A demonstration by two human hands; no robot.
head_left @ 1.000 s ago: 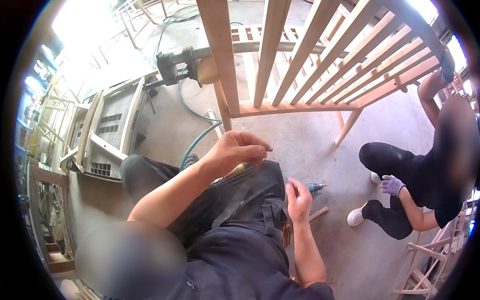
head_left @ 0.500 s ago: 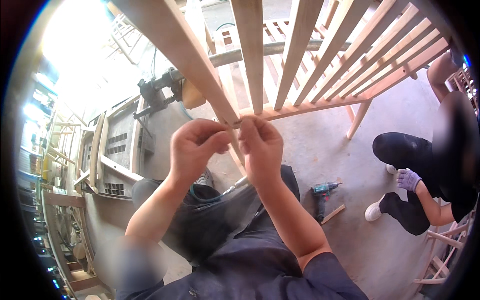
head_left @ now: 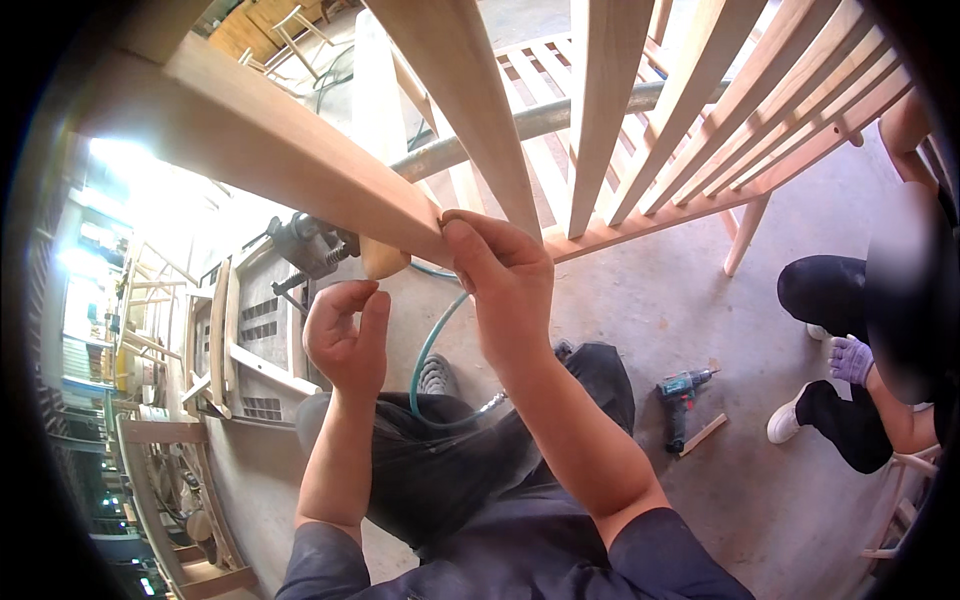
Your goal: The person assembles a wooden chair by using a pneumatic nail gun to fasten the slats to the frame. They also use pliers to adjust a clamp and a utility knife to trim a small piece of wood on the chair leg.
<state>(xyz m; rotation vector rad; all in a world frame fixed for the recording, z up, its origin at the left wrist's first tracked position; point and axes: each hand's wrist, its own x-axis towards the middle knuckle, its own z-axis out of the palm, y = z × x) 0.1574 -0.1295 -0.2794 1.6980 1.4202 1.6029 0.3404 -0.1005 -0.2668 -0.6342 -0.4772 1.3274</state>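
My right hand (head_left: 505, 270) is at the lower end of a thick pale wooden post (head_left: 300, 150). Its thumb and fingers are pinched against the post's edge, next to a small dark spot; whatever they hold is too small or hidden. Lower and to the left, apart from the wood, my left hand (head_left: 345, 335) is curled with thumb and forefinger close together; I cannot make out anything between them. The post belongs to a slatted wooden frame with several upright slats (head_left: 610, 110) standing on a long rail (head_left: 680, 215).
A metal clamp (head_left: 305, 245) on a curved pipe (head_left: 545, 120) sits behind the post. A teal hose (head_left: 425, 345) curves by my leg. On the floor at right lie a cordless drill (head_left: 680, 400) and a wood strip (head_left: 705, 436). A co-worker's gloved hand (head_left: 850, 358) shows at far right.
My hands, close together before, are now apart: the left has moved down and left from the post. My right hand stays at the post's end. The whole view has shifted.
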